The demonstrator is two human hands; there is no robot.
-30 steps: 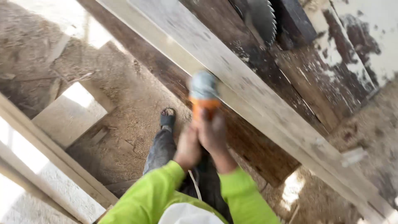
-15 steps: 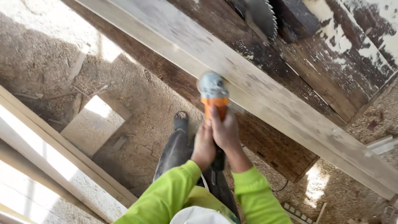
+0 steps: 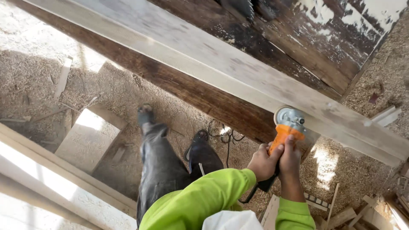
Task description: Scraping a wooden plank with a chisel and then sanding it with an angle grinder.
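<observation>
I see both hands clamped on the orange grinder (image 3: 286,133), left hand (image 3: 263,162) and right hand (image 3: 290,161) equally near; its disc end meets the pale plank (image 3: 221,72), which runs diagonally just ahead.

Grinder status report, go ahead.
Left hand and right hand both grip the orange grinder. Its head is against the long pale board. Black cord lies on the sawdust floor below.

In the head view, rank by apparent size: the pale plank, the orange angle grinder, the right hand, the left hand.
1. Pale plank, clearly largest.
2. Orange angle grinder.
3. Left hand and right hand: they look alike, so no ranking.
</observation>
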